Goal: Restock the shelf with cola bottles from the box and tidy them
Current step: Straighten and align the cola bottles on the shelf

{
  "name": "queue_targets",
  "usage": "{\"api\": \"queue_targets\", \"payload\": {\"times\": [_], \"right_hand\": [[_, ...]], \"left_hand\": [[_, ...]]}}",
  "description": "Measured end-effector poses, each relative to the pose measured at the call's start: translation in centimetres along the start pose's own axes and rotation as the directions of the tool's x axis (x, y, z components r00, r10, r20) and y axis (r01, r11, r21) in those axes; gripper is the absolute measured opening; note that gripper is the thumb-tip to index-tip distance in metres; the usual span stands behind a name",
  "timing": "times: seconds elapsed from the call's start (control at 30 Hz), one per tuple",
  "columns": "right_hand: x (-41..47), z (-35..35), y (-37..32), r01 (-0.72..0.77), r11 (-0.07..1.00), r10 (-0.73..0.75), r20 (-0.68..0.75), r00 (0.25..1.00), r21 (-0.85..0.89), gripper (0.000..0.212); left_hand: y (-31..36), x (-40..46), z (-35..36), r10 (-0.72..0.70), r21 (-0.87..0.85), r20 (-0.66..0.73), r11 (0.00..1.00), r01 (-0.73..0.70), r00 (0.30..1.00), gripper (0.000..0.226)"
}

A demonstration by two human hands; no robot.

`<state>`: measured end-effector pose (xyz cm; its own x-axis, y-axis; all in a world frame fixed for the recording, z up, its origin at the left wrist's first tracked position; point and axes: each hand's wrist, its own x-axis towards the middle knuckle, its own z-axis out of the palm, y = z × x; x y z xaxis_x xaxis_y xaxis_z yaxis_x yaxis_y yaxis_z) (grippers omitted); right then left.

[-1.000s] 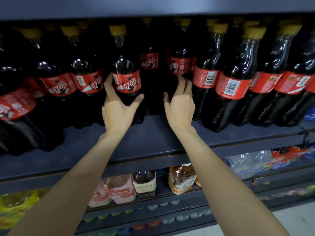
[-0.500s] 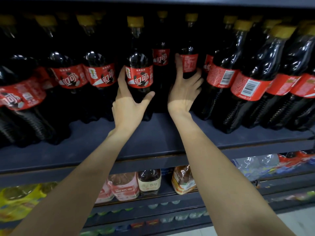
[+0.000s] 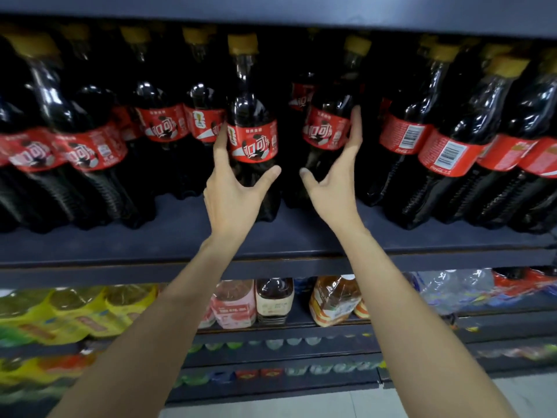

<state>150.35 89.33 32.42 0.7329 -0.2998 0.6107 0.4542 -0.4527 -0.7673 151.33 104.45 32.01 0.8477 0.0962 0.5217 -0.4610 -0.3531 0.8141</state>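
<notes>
Grip, left hand (image 3: pixel 233 194): fingers straight along the left side of a cola bottle (image 3: pixel 252 137), thumb spread under its label; it cradles the bottle and does not close round it. Grip, right hand (image 3: pixel 336 188): likewise wide, fingers flat against the right side of a second cola bottle (image 3: pixel 327 131), thumb splayed toward the dark gap between the two bottles.

Far left to centre: rows of cola bottles (image 3: pixel 90 146), yellow caps, red labels mostly turned forward. Centre: the two bottles in hand, upright, standing a little nearer the shelf (image 3: pixel 180 233) front than the bottles just left of them. Right: more cola bottles (image 3: pixel 446 152), leaning in this wide view, barcodes facing out.

Progress, judged: the shelf looks largely stocked; tidying is under way. Labels at right remain unturned. The box is not in view, so stock left cannot be told.

Room: a bare strip of shelf runs along the near edge; the board above sits close over the caps. Below: a lower shelf of other drinks (image 3: pixel 274 300).
</notes>
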Motion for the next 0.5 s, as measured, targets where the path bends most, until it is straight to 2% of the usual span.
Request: {"api": "queue_targets", "payload": {"times": [0.13,0.23,0.37,0.5], "right_hand": [[-1.5,0.9,-2.6,-0.126,0.981,0.108,0.125,0.986,0.145,0.109],[-2.1,2.7,-4.0,-0.193,0.961,0.165,0.153,0.974,0.199,0.110],[-2.5,5.8,-5.2,-0.170,0.955,0.133,0.160,0.978,0.245,0.108],[-3.0,8.5,-6.0,-0.159,0.948,0.108,0.190,0.976,0.275,0.103]], "left_hand": [[-0.5,-1.9,-4.2,-0.018,-0.043,-0.040,0.999,0.016,0.999,0.089],[-1.4,-2.3,-6.9,0.037,0.057,-0.149,0.998,-0.029,0.988,0.085],[-2.6,-1.7,-9.3,0.055,0.186,-0.261,0.983,-0.006,0.964,0.088],[-2.4,-1.4,-9.4,0.072,0.320,-0.268,0.947,0.018,0.961,0.087]]}}
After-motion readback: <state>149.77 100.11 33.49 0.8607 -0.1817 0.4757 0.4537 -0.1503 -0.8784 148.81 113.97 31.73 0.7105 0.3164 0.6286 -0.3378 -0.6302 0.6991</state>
